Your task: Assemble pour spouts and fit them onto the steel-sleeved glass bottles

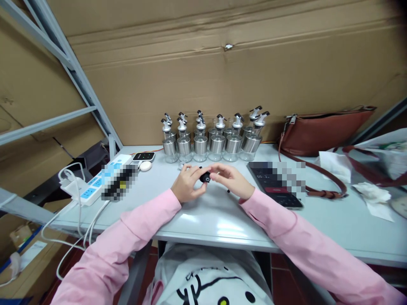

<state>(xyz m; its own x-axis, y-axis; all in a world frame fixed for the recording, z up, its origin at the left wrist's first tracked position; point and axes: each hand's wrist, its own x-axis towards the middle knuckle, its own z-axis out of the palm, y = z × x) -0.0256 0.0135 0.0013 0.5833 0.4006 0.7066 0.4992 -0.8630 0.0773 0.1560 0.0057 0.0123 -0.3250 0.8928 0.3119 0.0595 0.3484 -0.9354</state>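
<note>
In front of the bottles, my left hand [189, 184] pinches a small black part [206, 178] with a round, hollow end, perhaps a piece of a pourer cap. The fingertips of my right hand [232, 179] close on the same part from the other side. Behind them stand several glass oil bottles [216, 145] with metal sleeves, most topped by silver pourers [220, 121] with black flip levers. A small clear and silver piece [181, 165] lies beyond my left fingers, partly covered. Close by my right hand, a tiny black bit [228, 191] rests on the table.
A white power strip [92, 189] with cables, a small black device [143, 157] and a white round object [145, 166] lie left. A phone [280, 195], a brown bag [321, 133] and crumpled tissues [372, 192] are right. Cardboard [203, 76] walls the back.
</note>
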